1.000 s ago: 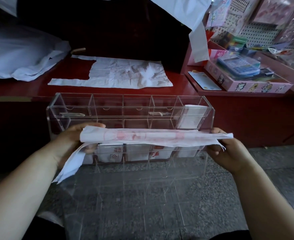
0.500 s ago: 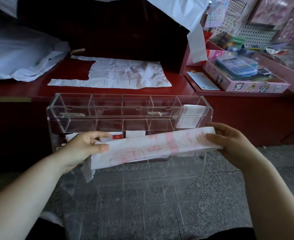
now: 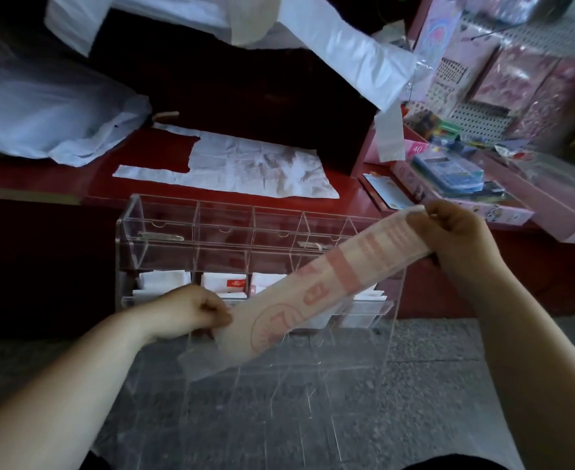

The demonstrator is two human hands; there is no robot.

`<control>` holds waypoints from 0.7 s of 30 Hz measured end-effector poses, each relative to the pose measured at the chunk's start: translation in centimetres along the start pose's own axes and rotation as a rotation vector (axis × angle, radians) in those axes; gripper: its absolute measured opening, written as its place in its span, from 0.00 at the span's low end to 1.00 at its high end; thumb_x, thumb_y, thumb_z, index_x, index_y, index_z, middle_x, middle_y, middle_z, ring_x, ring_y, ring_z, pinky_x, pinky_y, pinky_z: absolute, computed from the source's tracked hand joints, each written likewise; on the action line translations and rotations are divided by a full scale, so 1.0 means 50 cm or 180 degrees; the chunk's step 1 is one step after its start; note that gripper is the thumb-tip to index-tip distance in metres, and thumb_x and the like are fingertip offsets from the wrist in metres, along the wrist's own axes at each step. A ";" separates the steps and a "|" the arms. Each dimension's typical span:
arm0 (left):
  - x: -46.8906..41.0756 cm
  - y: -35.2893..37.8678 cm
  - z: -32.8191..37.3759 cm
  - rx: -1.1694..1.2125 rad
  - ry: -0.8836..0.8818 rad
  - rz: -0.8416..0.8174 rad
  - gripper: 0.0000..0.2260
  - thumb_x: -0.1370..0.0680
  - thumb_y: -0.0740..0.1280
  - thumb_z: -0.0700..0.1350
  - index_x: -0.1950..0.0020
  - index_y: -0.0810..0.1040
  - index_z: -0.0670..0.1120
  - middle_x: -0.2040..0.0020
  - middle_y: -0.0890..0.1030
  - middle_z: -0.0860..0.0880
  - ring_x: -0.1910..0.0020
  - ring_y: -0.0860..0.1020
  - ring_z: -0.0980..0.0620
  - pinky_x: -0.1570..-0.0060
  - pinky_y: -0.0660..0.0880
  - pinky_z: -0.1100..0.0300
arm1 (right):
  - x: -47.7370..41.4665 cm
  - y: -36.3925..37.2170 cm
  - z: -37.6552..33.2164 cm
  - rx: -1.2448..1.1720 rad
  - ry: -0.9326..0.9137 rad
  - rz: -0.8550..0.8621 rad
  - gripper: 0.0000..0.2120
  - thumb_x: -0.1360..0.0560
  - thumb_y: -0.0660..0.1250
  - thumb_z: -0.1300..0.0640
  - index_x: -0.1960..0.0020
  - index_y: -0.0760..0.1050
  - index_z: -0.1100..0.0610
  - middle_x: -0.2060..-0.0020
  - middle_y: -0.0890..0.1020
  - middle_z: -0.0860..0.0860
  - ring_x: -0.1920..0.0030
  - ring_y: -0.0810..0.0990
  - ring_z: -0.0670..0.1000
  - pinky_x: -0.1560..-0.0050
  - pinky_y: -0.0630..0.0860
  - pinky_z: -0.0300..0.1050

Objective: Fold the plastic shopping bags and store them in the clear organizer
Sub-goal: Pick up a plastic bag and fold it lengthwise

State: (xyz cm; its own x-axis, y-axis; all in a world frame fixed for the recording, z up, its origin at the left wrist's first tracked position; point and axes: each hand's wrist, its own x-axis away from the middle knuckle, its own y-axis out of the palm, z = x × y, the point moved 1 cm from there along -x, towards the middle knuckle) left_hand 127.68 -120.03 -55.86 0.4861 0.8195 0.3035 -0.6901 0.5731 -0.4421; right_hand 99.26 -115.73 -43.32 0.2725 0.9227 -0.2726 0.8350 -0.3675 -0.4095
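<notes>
Before the clear organizer (image 3: 164,232), a folded bag strip (image 3: 316,293) printed in red slants upward to the right. Left hand (image 3: 191,312) pinches its low end, fingers curled; right hand (image 3: 455,232) grips its raised end, both forearms extended.

Hands: two, left hand (image 3: 191,312) and right hand (image 3: 455,237).
Organizer (image 3: 133,232): one, five cells across its far row.
Strip (image 3: 330,286): one, an end in each hand.
Flat bag (image 3: 262,167): one, far counter.
Packed bags (image 3: 223,283): four in view.
Bag heap (image 3: 42,110): one, far left.
</notes>
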 end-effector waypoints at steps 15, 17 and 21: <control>0.089 0.035 0.135 0.1715 0.1002 0.0234 0.07 0.24 0.64 0.44 0.60 0.79 0.50 0.68 0.83 0.57 0.68 0.81 0.59 0.64 0.79 0.64 | 0.033 0.189 -0.183 0.1455 -0.1101 -0.1253 0.06 0.28 0.69 0.57 0.63 0.76 0.56 0.74 0.73 0.44 0.74 0.72 0.37 0.72 0.68 0.29; 0.091 0.037 0.127 0.1751 0.0890 0.0098 0.08 0.23 0.62 0.46 0.60 0.79 0.51 0.66 0.84 0.56 0.65 0.82 0.58 0.60 0.79 0.59 | 0.019 0.188 -0.182 0.1470 -0.1061 -0.1087 0.08 0.28 0.69 0.56 0.64 0.77 0.58 0.74 0.73 0.44 0.74 0.72 0.38 0.72 0.68 0.30; 0.092 0.036 0.120 0.2044 0.0812 -0.0161 0.09 0.22 0.61 0.42 0.59 0.79 0.47 0.68 0.83 0.53 0.68 0.81 0.57 0.65 0.79 0.63 | -0.011 0.182 -0.179 0.1462 -0.0931 -0.0849 0.08 0.27 0.67 0.57 0.60 0.78 0.61 0.74 0.73 0.45 0.76 0.71 0.37 0.73 0.66 0.28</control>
State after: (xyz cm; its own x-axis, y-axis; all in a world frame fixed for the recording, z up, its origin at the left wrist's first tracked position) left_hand 125.45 -115.21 -50.19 0.5827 0.8099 0.0679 -0.8057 0.5647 0.1785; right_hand 110.98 -118.53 -39.11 -0.1148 0.9437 -0.3102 0.5469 -0.2007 -0.8128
